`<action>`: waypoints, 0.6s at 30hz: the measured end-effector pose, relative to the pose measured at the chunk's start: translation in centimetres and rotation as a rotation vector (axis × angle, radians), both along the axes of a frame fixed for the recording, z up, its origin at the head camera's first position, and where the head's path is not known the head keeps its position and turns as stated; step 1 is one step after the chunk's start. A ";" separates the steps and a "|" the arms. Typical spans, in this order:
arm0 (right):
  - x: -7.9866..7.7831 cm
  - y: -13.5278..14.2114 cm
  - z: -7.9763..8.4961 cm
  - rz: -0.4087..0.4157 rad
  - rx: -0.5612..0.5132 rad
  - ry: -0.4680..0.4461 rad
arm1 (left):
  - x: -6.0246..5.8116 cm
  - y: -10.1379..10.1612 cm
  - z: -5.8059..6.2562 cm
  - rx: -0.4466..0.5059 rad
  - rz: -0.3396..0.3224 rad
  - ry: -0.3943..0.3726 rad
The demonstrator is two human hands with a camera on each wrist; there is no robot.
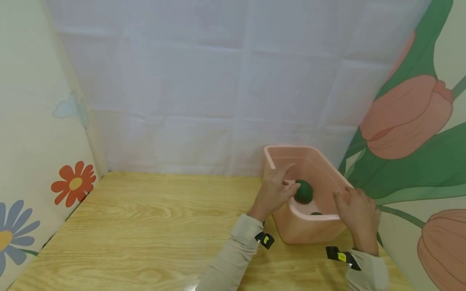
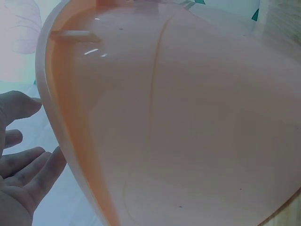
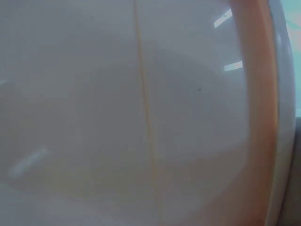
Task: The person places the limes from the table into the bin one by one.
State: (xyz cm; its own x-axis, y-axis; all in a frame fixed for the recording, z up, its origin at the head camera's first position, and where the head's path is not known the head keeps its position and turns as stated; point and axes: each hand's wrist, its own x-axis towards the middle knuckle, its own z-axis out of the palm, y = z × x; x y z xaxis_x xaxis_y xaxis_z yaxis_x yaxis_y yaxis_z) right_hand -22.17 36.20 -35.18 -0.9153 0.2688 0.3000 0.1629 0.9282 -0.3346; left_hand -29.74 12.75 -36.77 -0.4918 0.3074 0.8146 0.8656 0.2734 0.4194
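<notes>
A deep pink plastic bin (image 1: 302, 230) with rounded corners stands on the wooden table. Inside it lies a dark green ball (image 1: 303, 192), and a second green thing (image 1: 316, 213) shows only as a sliver behind the front rim. My left hand (image 1: 274, 192) reaches over the bin's left rim, fingers spread and only loosely bent; in the head view its thumb overlaps the ball's edge. The left wrist view shows the hand's fingers (image 2: 35, 172) just past the bin's rim. At the right front corner, my right hand (image 1: 358, 214) holds the rim, thumb inside. The bin's wall fills the right wrist view, hiding that hand.
The wood-grain table (image 1: 145, 226) extends to the left of the bin. A pale creased sheet (image 1: 182, 101) hangs behind it. Flower-printed panels stand on both sides, the right panel (image 1: 404, 169) close beside the bin and my right hand.
</notes>
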 end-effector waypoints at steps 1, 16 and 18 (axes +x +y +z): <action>0.0 0.0 0.0 0.001 -0.002 -0.003 | 0.1 -0.1 0.0 0.000 0.006 0.000; 0.1 0.1 -0.1 0.010 -0.010 -0.016 | 1.0 -1.4 -1.7 0.056 0.036 -0.040; 0.1 0.2 -0.1 0.008 -0.007 -0.010 | 1.0 -1.5 -1.8 0.069 0.037 -0.029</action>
